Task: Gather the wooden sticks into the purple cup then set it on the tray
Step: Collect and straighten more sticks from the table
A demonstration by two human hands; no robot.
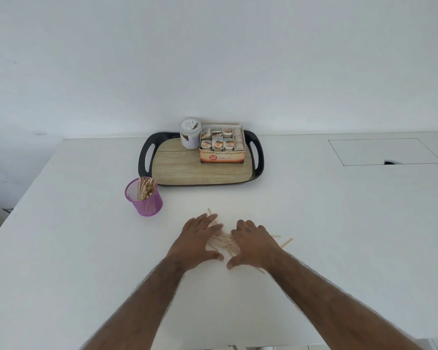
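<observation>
A purple mesh cup [144, 198] stands upright on the white table, left of the tray's front corner, with several wooden sticks inside it. A loose pile of wooden sticks [225, 242] lies on the table in front of me. My left hand [200, 242] and my right hand [254, 242] rest palm down on either side of the pile, fingers spread over the sticks and thumbs toward each other. A few sticks poke out beyond the hands at the top left and right. The black-rimmed tray [144, 157] with a wood-look base sits behind.
On the tray's back right stand a white jar [190, 132] and an open box of tea bags [222, 147]. A rectangular hatch [384, 151] is set into the table at the far right. The white wall rises right behind the tray.
</observation>
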